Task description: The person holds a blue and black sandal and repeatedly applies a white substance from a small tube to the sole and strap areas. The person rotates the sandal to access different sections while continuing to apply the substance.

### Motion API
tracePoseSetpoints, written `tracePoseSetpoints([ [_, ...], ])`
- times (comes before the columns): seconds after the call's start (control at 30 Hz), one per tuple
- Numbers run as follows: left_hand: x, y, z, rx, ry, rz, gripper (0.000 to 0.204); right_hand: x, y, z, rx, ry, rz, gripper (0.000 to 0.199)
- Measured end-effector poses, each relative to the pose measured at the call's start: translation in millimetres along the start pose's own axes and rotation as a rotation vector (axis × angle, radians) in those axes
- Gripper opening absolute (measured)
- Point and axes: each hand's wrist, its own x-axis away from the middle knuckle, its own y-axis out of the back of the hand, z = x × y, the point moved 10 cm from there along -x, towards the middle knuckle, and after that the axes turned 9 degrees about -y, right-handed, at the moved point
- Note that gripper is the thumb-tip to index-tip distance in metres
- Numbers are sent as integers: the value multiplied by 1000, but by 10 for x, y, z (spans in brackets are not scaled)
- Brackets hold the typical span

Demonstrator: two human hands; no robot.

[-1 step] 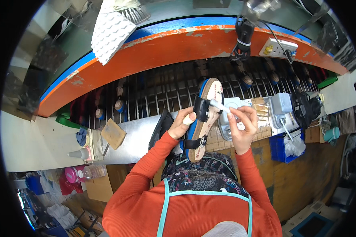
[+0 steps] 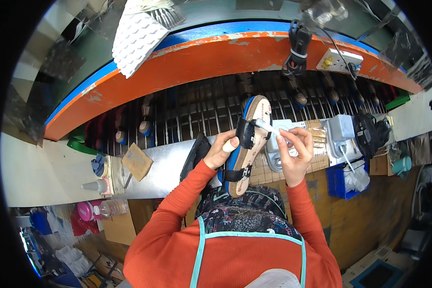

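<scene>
The left hand (image 2: 222,150) is raised in front of the chest, forearm in an orange sleeve rising from the lower left, and it is clenched around the edge of a sandal (image 2: 248,144), thumb lying along the blue side of the sole near its middle. The right hand (image 2: 293,149) is raised to the same height, forearm rising from the lower right, wrist bent inward; its fingers pinch a small white tool (image 2: 266,126) whose tip touches the sandal beside the upper black strap (image 2: 245,133). The exact kind of tool cannot be made out, as most of it is hidden inside the fingers. The sandal is held in the air between both hands, above a patterned apron (image 2: 247,213) and in front of a metal rack (image 2: 201,113). Its long axis runs nearly upright, leaning slightly to the right at the top; the upper end points toward the orange rail (image 2: 216,60), the lower end toward the chest. The tan footbed faces the camera and the right hand; a second black strap (image 2: 236,174) crosses the lower part. The left palm and the far face of the sole are hidden. A dark shoe piece (image 2: 196,152) lies partly behind the left forearm on a grey metal shelf (image 2: 163,165). A tan block (image 2: 137,162) and a small white bottle (image 2: 95,185) rest on the bench at left. At right, a white container (image 2: 341,128) and a blue bin (image 2: 340,180) are partly cut off by the right hand and hard to read.
</scene>
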Motion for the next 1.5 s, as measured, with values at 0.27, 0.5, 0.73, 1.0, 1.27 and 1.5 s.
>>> tracePoseSetpoints([
  [0.27, -79, 134, -70, -51, -6, 7, 78, -164, -223, 133, 24, 126, 151, 17],
  [0.5, -83, 256, 13, -46, 16, -48, 74, -141, -372, 79, 9, 128, 248, 17],
  [0.73, -60, 382, 460, 323, 166, -153, 71, -233, -687, -261, -316, -82, 659, 16],
  [1.0, 94, 937, 1639, 1158, 325, -420, 70, -254, -1381, -1652, -668, -810, 598, 26],
  [1.27, -423, 2412, 2474, 1272, 134, -496, 73, -688, -2662, -2396, 427, -329, 755, 63],
  [1.5, -322, 2896, 2790, 1119, 261, -872, 67, -548, -3296, -2932, 872, -363, 779, 89],
])
